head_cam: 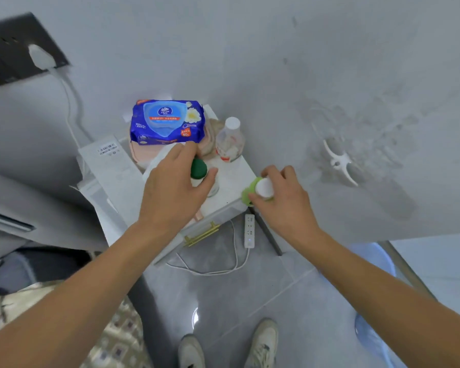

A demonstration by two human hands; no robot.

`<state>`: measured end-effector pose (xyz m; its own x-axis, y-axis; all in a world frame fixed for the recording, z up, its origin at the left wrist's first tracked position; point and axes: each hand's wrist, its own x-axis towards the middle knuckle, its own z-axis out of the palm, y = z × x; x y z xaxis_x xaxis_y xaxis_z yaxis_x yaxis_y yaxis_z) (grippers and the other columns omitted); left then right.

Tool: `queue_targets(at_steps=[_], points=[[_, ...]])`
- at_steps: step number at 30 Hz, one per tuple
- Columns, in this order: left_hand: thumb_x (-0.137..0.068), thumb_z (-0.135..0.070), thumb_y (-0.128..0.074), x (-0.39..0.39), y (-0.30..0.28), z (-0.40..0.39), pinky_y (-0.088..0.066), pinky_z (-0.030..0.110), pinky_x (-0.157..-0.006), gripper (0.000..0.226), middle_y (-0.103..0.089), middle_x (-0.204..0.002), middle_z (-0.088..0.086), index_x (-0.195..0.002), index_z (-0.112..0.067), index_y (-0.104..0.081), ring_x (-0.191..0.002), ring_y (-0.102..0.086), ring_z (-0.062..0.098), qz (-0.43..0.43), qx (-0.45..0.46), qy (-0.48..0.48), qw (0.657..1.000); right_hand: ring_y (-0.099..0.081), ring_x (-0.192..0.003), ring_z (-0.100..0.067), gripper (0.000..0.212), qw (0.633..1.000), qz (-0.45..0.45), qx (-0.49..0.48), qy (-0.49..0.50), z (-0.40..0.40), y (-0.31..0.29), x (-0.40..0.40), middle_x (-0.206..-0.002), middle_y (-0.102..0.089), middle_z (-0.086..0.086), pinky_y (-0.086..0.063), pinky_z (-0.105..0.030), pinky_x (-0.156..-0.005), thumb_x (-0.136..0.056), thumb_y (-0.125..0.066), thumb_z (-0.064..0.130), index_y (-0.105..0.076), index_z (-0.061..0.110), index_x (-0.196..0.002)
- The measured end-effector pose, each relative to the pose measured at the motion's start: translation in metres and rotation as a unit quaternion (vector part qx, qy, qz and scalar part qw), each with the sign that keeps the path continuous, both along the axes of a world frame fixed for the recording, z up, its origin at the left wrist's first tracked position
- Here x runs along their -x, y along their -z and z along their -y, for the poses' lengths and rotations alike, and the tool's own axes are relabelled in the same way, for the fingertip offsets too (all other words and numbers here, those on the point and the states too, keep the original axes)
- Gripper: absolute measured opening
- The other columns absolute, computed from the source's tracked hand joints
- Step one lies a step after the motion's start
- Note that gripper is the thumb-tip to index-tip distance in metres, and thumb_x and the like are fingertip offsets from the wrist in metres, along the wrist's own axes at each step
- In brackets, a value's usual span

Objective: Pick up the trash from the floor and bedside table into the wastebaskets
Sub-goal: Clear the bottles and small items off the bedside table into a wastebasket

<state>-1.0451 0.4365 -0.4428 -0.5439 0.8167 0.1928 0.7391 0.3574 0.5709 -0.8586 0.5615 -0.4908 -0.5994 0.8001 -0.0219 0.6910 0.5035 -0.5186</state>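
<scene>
On the white bedside table (234, 176), my left hand (175, 184) curls around a small bottle with a dark green cap (198, 168); a second small white container sits under its thumb. My right hand (279, 192) grips a bottle with a white cap and a light green label (260, 188) at the table's right front corner. A clear plastic bottle with a white cap (230, 139) stands upright at the back of the table. Part of a pale blue wastebasket (375, 330) shows on the floor at the lower right, behind my right forearm.
A blue wet-wipes pack (166, 122) lies on a pink box at the back left of the table. A white power strip (249, 231) and cable lie on the grey floor by the drawer's gold handle (201, 235). The bed is at the left.
</scene>
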Motion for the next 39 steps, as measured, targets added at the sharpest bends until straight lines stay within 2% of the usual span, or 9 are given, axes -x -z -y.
queue_targets(at_steps=[7,14,17,20,22,25,29,32,39], points=[[-0.087,-0.035,-0.077,-0.099,-0.034,0.056,-0.048,0.041,-0.06,0.028,-0.053,-0.083,-0.006,-0.091,-0.023,-0.051,-0.068,-0.05,0.02,0.102,-0.025,0.027,0.994,-0.049,-0.083,-0.011,0.035,0.993,-0.01,0.061,0.1,0.092,-0.025,-0.137,-0.102,-0.049,0.007,-0.036,-0.027,-0.066,-0.081,-0.077,0.04,-0.052,0.031,-0.104],[-0.082,-0.04,-0.077,-0.213,-0.036,0.07,-0.047,0.029,-0.053,0.028,-0.052,-0.08,-0.013,-0.089,-0.027,-0.052,-0.062,-0.052,0.013,0.145,0.006,0.153,0.978,-0.052,-0.073,-0.017,0.035,0.961,0.015,0.092,0.26,0.156,-0.026,-0.258,-0.093,-0.046,0.009,-0.049,-0.039,-0.063,-0.084,-0.072,0.044,-0.041,0.032,-0.096],[-0.082,-0.035,-0.079,-0.256,-0.036,0.061,-0.044,0.024,-0.055,0.029,-0.053,-0.082,-0.012,-0.089,-0.028,-0.051,-0.062,-0.052,0.012,0.149,0.016,0.214,0.965,-0.052,-0.072,-0.018,0.036,0.946,0.011,0.086,0.312,0.166,-0.028,-0.297,-0.092,-0.047,0.008,-0.047,-0.036,-0.063,-0.083,-0.072,0.045,-0.041,0.03,-0.095],[-0.082,-0.038,-0.079,-0.293,-0.033,0.05,-0.042,0.02,-0.058,0.03,-0.054,-0.082,-0.013,-0.088,-0.03,-0.05,-0.07,-0.055,0.01,0.148,0.058,0.253,0.954,-0.053,-0.069,-0.017,0.038,0.928,0.009,0.081,0.363,0.174,-0.029,-0.329,-0.094,-0.045,0.007,-0.039,-0.024,-0.056,-0.082,-0.075,0.043,-0.044,0.026,-0.095],[-0.081,-0.041,-0.078,-0.314,-0.027,0.04,-0.043,0.025,-0.058,0.031,-0.057,-0.075,-0.012,-0.086,-0.029,-0.049,-0.07,-0.056,0.008,0.141,0.092,0.265,0.949,-0.051,-0.067,-0.019,0.04,0.917,0.018,0.065,0.393,0.177,-0.025,-0.349,-0.095,-0.042,0.004,-0.037,-0.024,-0.053,-0.079,-0.078,0.043,-0.045,0.024,-0.093],[-0.082,-0.044,-0.076,-0.344,-0.007,0.02,-0.042,0.027,-0.056,0.033,-0.057,-0.069,-0.009,-0.083,-0.028,-0.048,-0.064,-0.055,0.009,0.135,0.125,0.284,0.941,-0.053,-0.068,-0.021,0.04,0.89,0.008,0.07,0.45,0.178,-0.011,-0.378,-0.09,-0.047,0.004,-0.044,-0.035,-0.057,-0.078,-0.077,0.045,-0.045,0.022,-0.09],[-0.082,-0.039,-0.079,-0.377,0.033,-0.001,-0.04,0.028,-0.055,0.033,-0.058,-0.069,-0.008,-0.083,-0.027,-0.048,-0.066,-0.056,0.01,0.168,0.158,0.26,0.938,-0.051,-0.066,-0.009,0.038,0.859,-0.021,0.106,0.5,0.169,0.017,-0.411,-0.077,-0.053,0.009,-0.036,-0.023,-0.052,-0.079,-0.076,0.043,-0.047,0.022,-0.09],[-0.08,-0.028,-0.079,-0.395,0.059,-0.004,-0.048,0.035,-0.062,0.031,-0.06,-0.072,-0.007,-0.085,-0.026,-0.049,-0.071,-0.059,0.015,0.176,0.191,0.245,0.934,-0.052,-0.066,-0.013,0.039,0.842,-0.038,0.123,0.524,0.159,0.037,-0.428,-0.074,-0.054,0.008,-0.035,-0.03,-0.052,-0.078,-0.072,0.046,-0.044,0.022,-0.09],[-0.077,-0.028,-0.076,-0.43,0.109,-0.053,-0.056,0.045,-0.064,0.031,-0.061,-0.074,-0.003,-0.086,-0.027,-0.047,-0.072,-0.061,0.024,0.174,0.232,0.22,0.931,-0.055,-0.067,-0.017,0.033,0.838,-0.028,0.136,0.527,0.091,0.081,-0.458,-0.076,-0.057,0.007,-0.037,-0.033,-0.055,-0.082,-0.063,0.05,-0.04,0.026,-0.088]])
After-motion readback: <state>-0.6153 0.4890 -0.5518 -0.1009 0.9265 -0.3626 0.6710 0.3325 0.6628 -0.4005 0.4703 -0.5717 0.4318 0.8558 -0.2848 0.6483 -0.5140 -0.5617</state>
